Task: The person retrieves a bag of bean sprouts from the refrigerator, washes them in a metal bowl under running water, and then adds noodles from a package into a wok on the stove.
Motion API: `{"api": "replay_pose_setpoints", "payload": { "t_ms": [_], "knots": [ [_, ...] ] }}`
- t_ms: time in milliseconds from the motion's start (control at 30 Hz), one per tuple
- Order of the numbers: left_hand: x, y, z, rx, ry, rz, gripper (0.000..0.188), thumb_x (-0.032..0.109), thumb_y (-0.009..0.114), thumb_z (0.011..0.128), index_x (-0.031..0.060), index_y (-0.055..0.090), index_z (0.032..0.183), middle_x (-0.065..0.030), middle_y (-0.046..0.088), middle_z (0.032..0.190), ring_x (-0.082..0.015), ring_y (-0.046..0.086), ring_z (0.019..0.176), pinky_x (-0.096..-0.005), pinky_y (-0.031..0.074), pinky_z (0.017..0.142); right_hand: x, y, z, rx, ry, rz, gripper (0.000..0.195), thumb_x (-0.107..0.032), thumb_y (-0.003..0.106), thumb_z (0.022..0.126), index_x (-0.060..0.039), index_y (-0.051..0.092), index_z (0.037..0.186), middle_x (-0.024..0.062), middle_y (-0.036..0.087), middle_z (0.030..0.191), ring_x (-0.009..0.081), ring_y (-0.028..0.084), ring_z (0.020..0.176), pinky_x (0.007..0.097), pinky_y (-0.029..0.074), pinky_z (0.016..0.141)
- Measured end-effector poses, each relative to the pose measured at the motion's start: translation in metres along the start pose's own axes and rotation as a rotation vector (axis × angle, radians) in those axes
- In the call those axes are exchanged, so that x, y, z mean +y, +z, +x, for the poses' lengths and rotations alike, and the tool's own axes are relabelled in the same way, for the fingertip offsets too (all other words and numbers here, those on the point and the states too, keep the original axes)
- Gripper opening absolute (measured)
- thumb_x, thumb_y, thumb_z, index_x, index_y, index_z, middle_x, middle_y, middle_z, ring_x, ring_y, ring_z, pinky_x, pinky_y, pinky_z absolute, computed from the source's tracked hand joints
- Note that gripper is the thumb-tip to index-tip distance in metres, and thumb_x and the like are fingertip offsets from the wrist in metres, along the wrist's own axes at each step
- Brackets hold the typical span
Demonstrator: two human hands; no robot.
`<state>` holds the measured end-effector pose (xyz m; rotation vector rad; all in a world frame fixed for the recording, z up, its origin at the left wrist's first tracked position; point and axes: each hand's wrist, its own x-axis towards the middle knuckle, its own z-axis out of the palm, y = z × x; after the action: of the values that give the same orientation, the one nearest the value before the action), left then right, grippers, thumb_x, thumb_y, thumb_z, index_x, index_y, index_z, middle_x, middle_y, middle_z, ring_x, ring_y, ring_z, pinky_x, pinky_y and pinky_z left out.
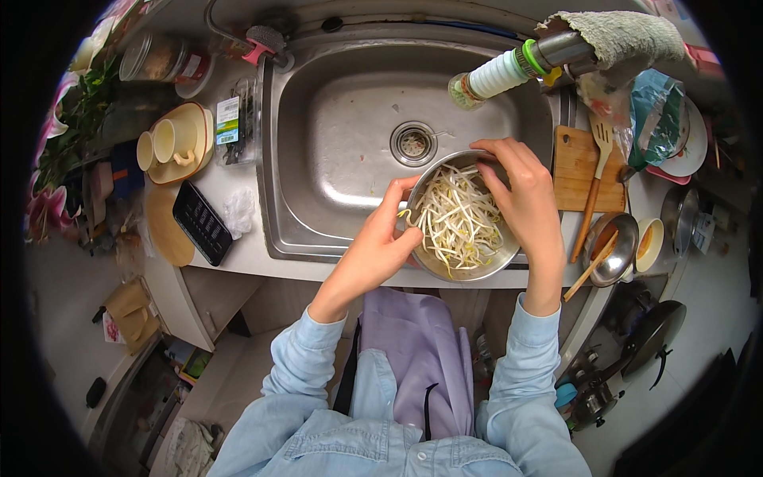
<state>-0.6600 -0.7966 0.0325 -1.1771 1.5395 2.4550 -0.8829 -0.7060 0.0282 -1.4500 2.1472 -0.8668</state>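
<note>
Bean sprouts (460, 217) fill a round stainless steel bowl (515, 253) over the near edge of the sink. My left hand (381, 238) grips the bowl's left rim, its thumb inside the edge by the sprouts. On the far right side, my right hand (524, 191) holds the rim, with the thumb inside the bowl and the fingers along the edge. Just beyond the bowl lies the sink (346, 131), with scraps in its drain strainer (413, 144). A few sprouts hang over the rim near my left hand.
A faucet with a white flexible extension (492, 74) reaches in from the upper right. To the right are a wooden cutting board (575, 161), a slotted spatula (590, 197) and a metal bowl (617, 262). Leftward stand a black phone-like device (202, 223), a plastic box (235, 125) and cups (173, 141).
</note>
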Motion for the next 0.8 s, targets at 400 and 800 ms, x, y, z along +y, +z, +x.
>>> {"api": "replay_pose_setpoints", "payload": {
  "t_ms": [400,800],
  "knots": [
    [0.002,0.007,-0.004,-0.012,0.001,0.003,0.063,-0.001,0.048,0.092,0.0098,0.033,0.153,-0.0101,0.058,0.13,-0.0151,0.07,0.092,-0.0312,0.063,0.072,-0.009,0.001,0.001,0.051,-0.011,-0.101,0.015,-0.003,0.073,0.085,-0.0018,0.068,0.099,0.0118,0.07,0.093,0.0325,0.067,0.089,0.0429,0.055,0.079],
    [-0.011,-0.009,0.001,0.044,-0.01,-0.115,0.063,0.001,0.051,0.093,0.0075,0.033,0.153,-0.0153,0.052,0.142,-0.0223,0.072,0.098,-0.0341,0.066,0.067,0.002,-0.031,-0.013,0.32,0.086,-0.218,0.039,0.006,0.059,0.091,-0.0024,0.066,0.129,0.0182,0.067,0.121,0.0352,0.071,0.108,0.0446,0.056,0.093]
  ]
}}
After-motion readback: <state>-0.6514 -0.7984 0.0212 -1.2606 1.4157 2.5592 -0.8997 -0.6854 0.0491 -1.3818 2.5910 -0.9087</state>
